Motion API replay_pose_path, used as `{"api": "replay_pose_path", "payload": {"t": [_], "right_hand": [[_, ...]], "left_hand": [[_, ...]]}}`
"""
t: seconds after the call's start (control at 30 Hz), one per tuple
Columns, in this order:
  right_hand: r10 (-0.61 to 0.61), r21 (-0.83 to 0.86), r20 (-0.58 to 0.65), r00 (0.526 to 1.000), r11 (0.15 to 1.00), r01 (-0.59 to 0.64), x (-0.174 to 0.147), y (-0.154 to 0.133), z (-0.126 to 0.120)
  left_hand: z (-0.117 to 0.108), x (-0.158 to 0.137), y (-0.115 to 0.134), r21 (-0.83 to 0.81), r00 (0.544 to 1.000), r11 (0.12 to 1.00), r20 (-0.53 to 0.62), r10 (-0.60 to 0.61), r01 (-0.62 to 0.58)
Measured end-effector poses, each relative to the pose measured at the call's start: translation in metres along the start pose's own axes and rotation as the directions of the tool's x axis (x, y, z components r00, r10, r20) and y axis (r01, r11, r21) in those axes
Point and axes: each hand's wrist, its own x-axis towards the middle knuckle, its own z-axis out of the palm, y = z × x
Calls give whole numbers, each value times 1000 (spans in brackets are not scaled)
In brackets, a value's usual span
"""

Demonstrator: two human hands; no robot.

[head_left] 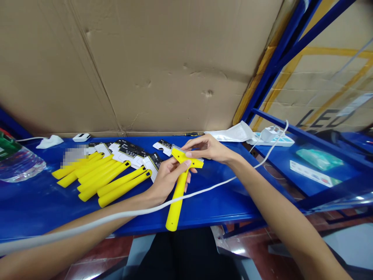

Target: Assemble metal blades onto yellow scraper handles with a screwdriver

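A yellow T-shaped scraper [178, 200] is held over the front of the blue table, its handle slanting down toward me. My left hand [166, 177] grips it where the handle meets the head, thumb on top. At the far side of the head, my right hand [208, 147] pinches the edge, where a strip of clear plastic shows; its fingertips are partly hidden. To the left lie several yellow handles [101, 181] in a row. Behind them are black-and-white printed cards [128, 149], and another card [163, 147] rests just beyond my left hand.
A white cable [210, 188] crosses in front of my arms. Farther back are a screwdriver [190, 134], a white plastic bag [230, 133] and a power strip [279, 140]. A large clear bottle [23, 163] stands at left. Cardboard [163, 66] walls off the back; blue rack posts [268, 77] rise at right.
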Motion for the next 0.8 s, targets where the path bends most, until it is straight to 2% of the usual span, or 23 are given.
{"api": "replay_pose_path", "payload": {"t": [0.23, 0.4, 0.53, 0.8], "right_hand": [[-14, 46, -33, 999, 999, 16, -2, -2, 5], [-38, 40, -87, 995, 998, 42, -7, -17, 9], [-68, 10, -70, 995, 998, 69, -10, -27, 9], [-87, 4, -24, 996, 996, 87, -10, -27, 5]], "left_hand": [[2, -2, 7, 41, 1000, 999, 9, 17, -18], [2, -3, 16, 80, 996, 993, 24, 88, -89], [2, -3, 19, 101, 995, 990, 33, 99, -102], [4, -5, 20, 104, 996, 991, 38, 85, -89]]}}
